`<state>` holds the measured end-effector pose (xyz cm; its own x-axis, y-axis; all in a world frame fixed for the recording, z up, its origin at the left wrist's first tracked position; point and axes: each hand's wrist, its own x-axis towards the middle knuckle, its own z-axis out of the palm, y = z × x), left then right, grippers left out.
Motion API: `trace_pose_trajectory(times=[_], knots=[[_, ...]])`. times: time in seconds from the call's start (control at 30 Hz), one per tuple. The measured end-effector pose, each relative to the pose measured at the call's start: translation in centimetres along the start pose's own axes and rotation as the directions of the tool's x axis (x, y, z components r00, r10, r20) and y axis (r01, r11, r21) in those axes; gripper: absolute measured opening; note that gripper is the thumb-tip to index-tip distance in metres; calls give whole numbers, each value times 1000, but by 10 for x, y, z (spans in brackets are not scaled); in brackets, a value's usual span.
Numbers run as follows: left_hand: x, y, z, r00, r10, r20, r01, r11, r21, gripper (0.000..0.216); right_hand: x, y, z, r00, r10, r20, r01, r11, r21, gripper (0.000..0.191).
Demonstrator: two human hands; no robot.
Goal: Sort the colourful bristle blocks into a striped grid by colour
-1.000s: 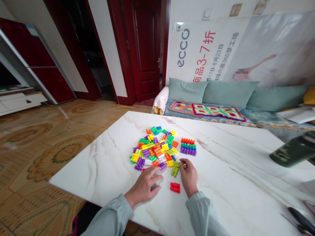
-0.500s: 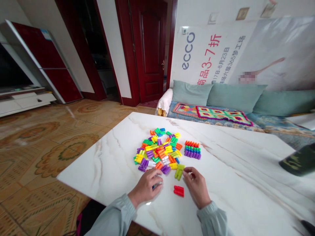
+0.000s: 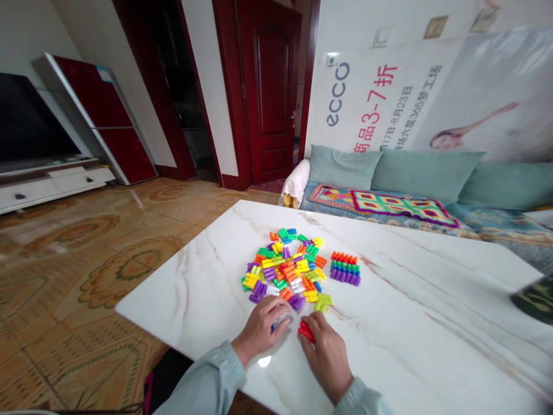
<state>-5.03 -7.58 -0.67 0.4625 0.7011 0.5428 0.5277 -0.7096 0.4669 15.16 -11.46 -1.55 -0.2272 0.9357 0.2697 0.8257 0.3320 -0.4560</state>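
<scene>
My right hand [image 3: 326, 353] is closed on a red toy block [image 3: 306, 331] of joined tubes, low over the marble-patterned table [image 3: 389, 340]. Close by on the left, my left hand [image 3: 264, 324] has its fingers curled round a toy block; a bit of blue [image 3: 273, 327] shows between them, and the rest is hidden. Just beyond both hands spreads a pile of bright tube-shaped toy blocks [image 3: 287, 268]. Lime-green blocks [image 3: 323, 302] lie at the near right edge of the pile.
Right of the pile stands a neat row assembly of orange, green, blue and purple blocks [image 3: 345, 270]. A dark camouflage-patterned object [image 3: 536, 300] sits at the table's right edge. Behind are a sofa with cushions [image 3: 345, 166] and a red door [image 3: 272, 92].
My right hand has left the lime-green blocks, moved nearer and left, and taken hold of the red block. The lime-green blocks have turned. My left hand keeps its curled grip.
</scene>
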Motion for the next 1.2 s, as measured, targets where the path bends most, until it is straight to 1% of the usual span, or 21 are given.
trace_pose_trajectory(times=[0.1,0.17,0.2,0.23,0.3,0.37,0.43,0.53,0.6,0.67,0.77,0.83,0.9,0.93,0.97,1.0,1.03,1.07,1.1,1.13,1.2], knots=[[9,-11,-4,993,-25,-114,30,999,40,22,2,1,7,998,13,-69,-12,1000,21,21],[24,-24,-10,982,-53,-184,73,992,103,25,2,2,8,996,20,-89,-16,999,41,17],[35,-30,-14,979,-71,-193,99,985,141,28,2,3,8,995,21,-94,-16,999,47,15],[47,-36,-19,980,-94,-175,126,975,184,30,2,3,7,995,20,-94,-15,999,51,14],[72,-48,-26,989,-131,-64,143,948,285,38,2,3,6,996,21,-91,-16,998,57,12],[93,-58,-29,988,-144,57,112,919,379,46,2,3,5,996,29,-85,-24,998,59,12],[106,-65,-27,977,-154,149,76,899,431,47,1,3,6,996,38,-79,-34,998,56,11],[113,-71,-19,961,-146,235,26,893,450,42,1,3,7,997,40,-72,-37,998,46,12],[115,-71,-15,959,-134,250,8,895,447,38,1,3,7,997,38,-69,-35,999,40,12],[117,-68,-15,964,-130,233,14,897,441,31,1,3,7,997,39,-70,-37,999,37,11],[119,-61,-24,975,-148,168,62,898,435,20,0,3,6,995,42,-92,-36,997,62,8],[115,-54,-31,980,-174,93,116,890,442,15,0,3,5,993,38,-116,-25,993,111,6],[104,-46,-33,969,-242,-55,247,909,337,13,0,5,2,987,38,-154,-10,984,178,3],[96,-40,-32,937,-319,-145,342,921,188,13,0,6,1,982,43,-184,-3,977,211,2],[87,-34,-28,881,-427,-205,431,902,-28,14,1,8,0,974,53,-222,3,970,241,3],[77,-27,-22,815,-544,-200,492,831,-260,17,1,10,-1,961,68,-267,7,963,271,6],[67,-19,-15,758,-638,-134,525,719,-456,23,2,11,-1,945,91,-313,9,953,303,9],[58,-9,-7,724,-688,-53,531,604,-594,29,2,13,0,927,123,-355,7,940,342,12],[50,0,0,704,-710,29,534,502,-680,33,3,15,1,906,166,-389,-2,921,389,15],[43,10,8,690,-715,114,547,412,-728,37,3,17,2,886,220,-409,-18,896,443,17],[37,27,19,674,-708,211,558,302,-773,41,3,19,6,850,341,-401,-60,819,570,21]])
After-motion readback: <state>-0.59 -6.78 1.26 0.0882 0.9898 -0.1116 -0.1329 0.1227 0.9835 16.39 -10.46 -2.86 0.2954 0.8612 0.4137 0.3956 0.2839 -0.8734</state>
